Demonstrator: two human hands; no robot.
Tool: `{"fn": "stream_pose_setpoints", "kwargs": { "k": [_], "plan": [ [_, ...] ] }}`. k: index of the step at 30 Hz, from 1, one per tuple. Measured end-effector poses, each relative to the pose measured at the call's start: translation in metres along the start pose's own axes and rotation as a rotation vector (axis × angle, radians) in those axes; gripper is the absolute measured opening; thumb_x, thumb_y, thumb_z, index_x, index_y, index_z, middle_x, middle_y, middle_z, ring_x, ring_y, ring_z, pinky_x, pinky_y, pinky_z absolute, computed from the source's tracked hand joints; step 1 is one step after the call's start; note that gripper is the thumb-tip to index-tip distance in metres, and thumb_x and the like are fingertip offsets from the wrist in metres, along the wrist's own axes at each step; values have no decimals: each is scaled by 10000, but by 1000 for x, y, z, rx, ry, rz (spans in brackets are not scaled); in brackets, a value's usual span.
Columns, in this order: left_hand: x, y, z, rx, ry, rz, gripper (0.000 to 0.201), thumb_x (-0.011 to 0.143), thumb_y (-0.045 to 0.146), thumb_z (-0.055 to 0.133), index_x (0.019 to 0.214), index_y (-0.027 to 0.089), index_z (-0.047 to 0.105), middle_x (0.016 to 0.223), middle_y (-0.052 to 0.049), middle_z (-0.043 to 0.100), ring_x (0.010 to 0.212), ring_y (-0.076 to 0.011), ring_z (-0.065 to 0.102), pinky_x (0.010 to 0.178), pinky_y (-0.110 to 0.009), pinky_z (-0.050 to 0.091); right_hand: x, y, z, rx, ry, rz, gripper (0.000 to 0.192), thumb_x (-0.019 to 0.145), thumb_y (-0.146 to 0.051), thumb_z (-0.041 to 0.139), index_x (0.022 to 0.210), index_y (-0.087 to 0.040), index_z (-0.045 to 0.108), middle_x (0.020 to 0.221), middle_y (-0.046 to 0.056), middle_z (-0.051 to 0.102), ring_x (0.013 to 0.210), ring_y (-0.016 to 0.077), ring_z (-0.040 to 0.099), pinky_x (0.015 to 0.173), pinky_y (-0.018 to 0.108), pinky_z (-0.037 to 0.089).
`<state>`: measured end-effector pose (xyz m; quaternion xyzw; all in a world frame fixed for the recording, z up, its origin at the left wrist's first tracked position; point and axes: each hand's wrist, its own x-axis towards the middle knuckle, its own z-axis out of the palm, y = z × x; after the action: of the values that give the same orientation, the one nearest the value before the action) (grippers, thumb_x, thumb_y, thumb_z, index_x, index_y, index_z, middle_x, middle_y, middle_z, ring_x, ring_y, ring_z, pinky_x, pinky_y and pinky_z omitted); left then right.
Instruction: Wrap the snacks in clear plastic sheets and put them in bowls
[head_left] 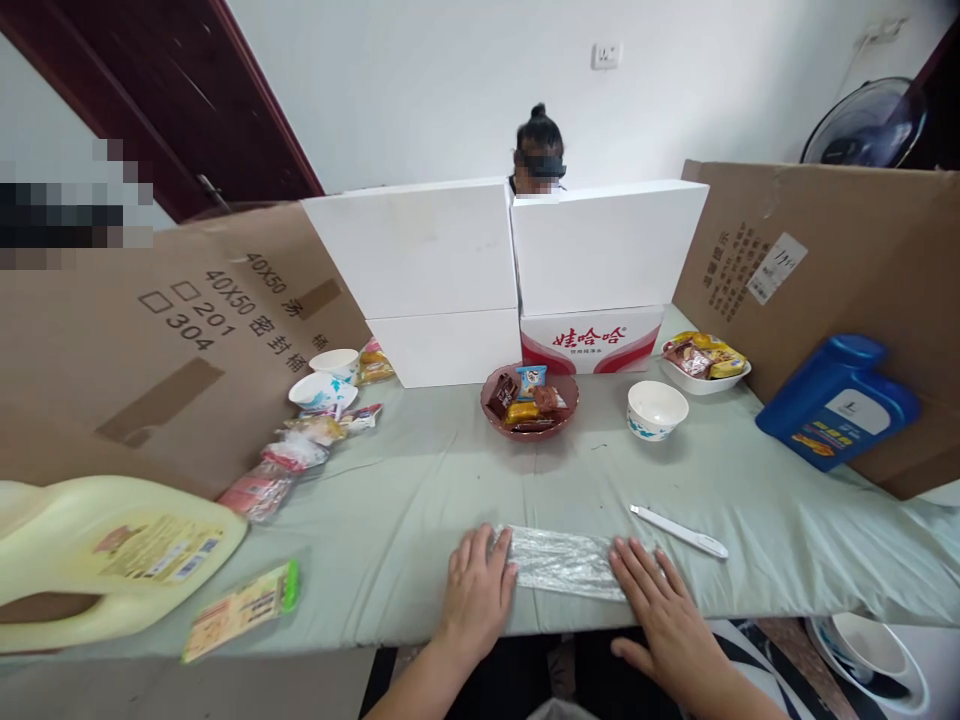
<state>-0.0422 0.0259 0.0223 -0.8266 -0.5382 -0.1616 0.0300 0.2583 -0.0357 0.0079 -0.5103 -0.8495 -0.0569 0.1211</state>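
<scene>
1. Silvery foil packet [562, 560] lies flat on the bench [420, 490], near the front edge, between the two hands of the person.
2. Left hand [476, 590] rests open and flat, palm down, with the fingertips touching the left end of the packet. It does not grip anything.
3. Right hand [664, 600] is also open and flat, with the fingers spread, and it presses on the right end of the packet. Nothing is grasped by it either.
4. I judge the packet to be light, thin and soft. The crinkled, shiny surface looks slippery, so it may slide on the green cloth when pushed. It would probably bend or crease easily; I cannot tell what is inside.
5. A good place to take hold seems to be the two short ends, pinched between thumb and fingers, because the middle is flat against the cloth.
6. Just beside the right hand, a little further back, lies a white pen-like tool [679, 530], apart from the packet.
7. Further back stand a brown bowl of snacks [529, 400] and a white bowl [656, 408], well apart from the hands.
</scene>
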Motion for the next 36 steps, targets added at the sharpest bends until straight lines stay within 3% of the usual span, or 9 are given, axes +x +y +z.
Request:
{"fn": "stream_pose_setpoints", "kwargs": {
  "k": [4,8,13,18,22,27,31,33,36],
  "plan": [
    [13,17,-5,-81,-36,24,251,907,247,480,1094,184,633,951,-86,619,879,-247,554,781,-395,475,-22,-1,-6,-38,101,-42,608,815,-195,530,1411,-214,414,1404,64,511,1259,246,472,992,418,400],
    [39,22,1,-98,-12,96,301,895,141,482,1169,204,591,1134,-87,628,1036,-262,547,894,-448,432,-28,3,-15,97,111,-57,445,787,-81,463,1172,-256,600,1224,48,636,1076,212,585,905,374,460],
    [63,24,7,-186,20,178,366,886,38,413,1160,211,586,1213,-70,618,1159,-244,518,1047,-513,327,-31,8,-32,191,137,-136,387,748,-83,481,1048,-271,638,1169,39,660,1097,236,591,918,413,470],
    [38,52,-5,-333,42,132,194,892,163,467,963,189,646,970,-94,616,927,-237,559,830,-413,467,-18,-6,-68,376,49,-182,329,754,-120,486,974,-304,649,1150,41,667,1206,267,544,965,439,470],
    [5,60,-10,-533,-84,274,213,863,135,473,980,206,638,943,-77,640,939,-229,554,827,-387,472,13,-22,-84,693,-88,-104,223,829,-162,454,933,-270,619,940,48,698,951,211,658,833,342,530],
    [-11,40,-4,-805,-104,175,553,826,40,393,1357,190,413,1131,-108,636,1064,-221,577,940,-413,471,78,-29,-43,938,-134,259,199,919,-295,378,913,-217,561,739,3,649,649,141,626,642,255,505],
    [-10,33,-1,-964,-129,88,798,796,16,396,1503,187,69,1045,-76,682,1033,-196,614,970,-411,460,129,-31,-3,620,-109,399,271,909,-277,388,1112,-179,540,746,8,680,656,154,642,619,248,469],
    [-8,33,-1,-961,-135,89,780,789,30,418,1498,191,134,1011,-65,688,1016,-199,613,963,-415,458,142,-34,8,496,-126,391,292,910,-253,405,1158,-166,532,827,41,708,744,172,668,658,257,463],
    [-6,36,-3,-887,-123,115,524,779,70,460,1286,194,512,1010,-75,676,997,-214,593,918,-400,475,147,-43,16,397,-134,396,312,930,-247,399,1195,-145,526,971,114,709,807,210,681,666,284,461]
  ]
}}
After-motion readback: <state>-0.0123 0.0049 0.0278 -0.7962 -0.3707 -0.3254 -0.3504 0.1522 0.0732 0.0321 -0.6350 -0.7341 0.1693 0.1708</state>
